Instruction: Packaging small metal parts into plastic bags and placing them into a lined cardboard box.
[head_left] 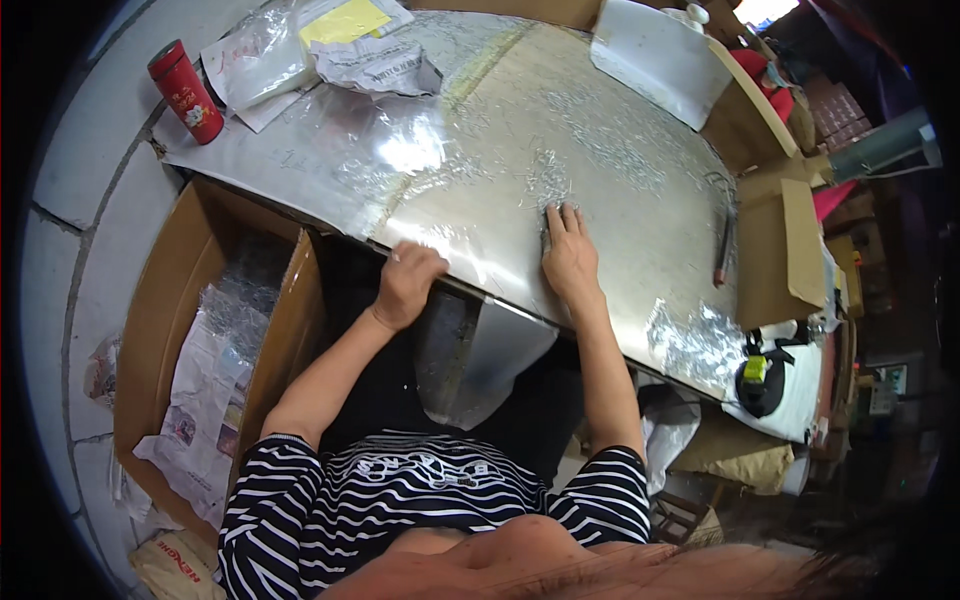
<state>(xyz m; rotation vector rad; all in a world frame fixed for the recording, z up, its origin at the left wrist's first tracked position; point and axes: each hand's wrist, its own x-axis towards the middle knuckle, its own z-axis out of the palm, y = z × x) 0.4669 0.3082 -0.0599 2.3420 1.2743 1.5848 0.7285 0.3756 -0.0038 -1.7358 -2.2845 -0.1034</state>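
My right hand [572, 258] lies on the metal-topped table [480, 200] with its fingers stretched forward. Its fingertips touch the near end of a small heap of thin silvery pins [549, 178], or short wire pieces; their exact kind is too small to make out. More of these pieces [610, 140] lie scattered farther back. At the table's front edge, my left hand [408, 284] is closed, fingers curled together; whatever it may hold is hidden. Below the edge, between my hands, hangs a sheet of clear plastic [505, 350].
Left of me stands an open cardboard box [150, 370] with crumpled paper and plastic. A red flask [187, 95] and papers [370, 68] sit at the far left. Along the right are a dark-handled tool [722, 240], shiny clear plastic [695, 340], a black round object [762, 385] and cardboard [775, 240].
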